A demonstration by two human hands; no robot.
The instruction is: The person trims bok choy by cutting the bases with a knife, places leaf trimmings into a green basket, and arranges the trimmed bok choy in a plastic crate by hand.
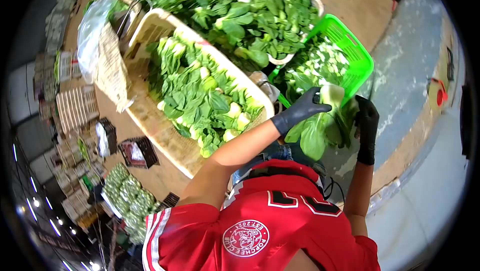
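Note:
My left hand (304,108), in a black glove, is closed around a head of bok choy (320,131). Its pale cut base (331,92) points up and away from me, and its leaves hang toward my waist. On the other side, my right hand (368,121), also gloved in black, has its fingers curled at the outer leaves (346,121) of the same head and seems to pinch one; its fingertips are partly hidden. Just beyond both hands is a bright green plastic basket (364,60) with loose leaves and chopped pale pieces (327,58) in it.
At left stands a large cream plastic crate (167,143) holding many bok choy heads (200,96). A big heap of bok choy (235,11) lies beyond it. Clear plastic and a woven sack (112,66) drape over the crate's far-left corner. Bagged green produce (127,196) lies lower left.

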